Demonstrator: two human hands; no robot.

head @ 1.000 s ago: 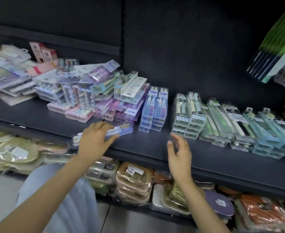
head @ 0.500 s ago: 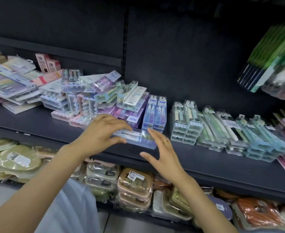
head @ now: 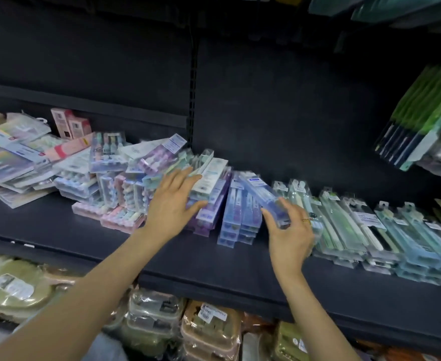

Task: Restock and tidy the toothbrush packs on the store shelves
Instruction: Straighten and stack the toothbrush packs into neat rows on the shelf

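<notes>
My right hand grips the near end of a clear blue toothbrush pack, which slants over the stack of blue packs on the dark shelf. My left hand lies flat, fingers spread, against the leaning purple packs and the white and green packs above them. A jumbled heap of pastel packs spreads to the left. Neat rows of green and light-blue packs run to the right.
Pink boxes stand at the back left beside flat packets. Green-and-black packs hang at upper right. The lower shelf holds bagged beige and green items. A black upright strip divides the back panel.
The blue pack went from under my left hand at the shelf's front edge into my right hand, up over the blue stack. My left hand moved onto the leaning purple packs.
</notes>
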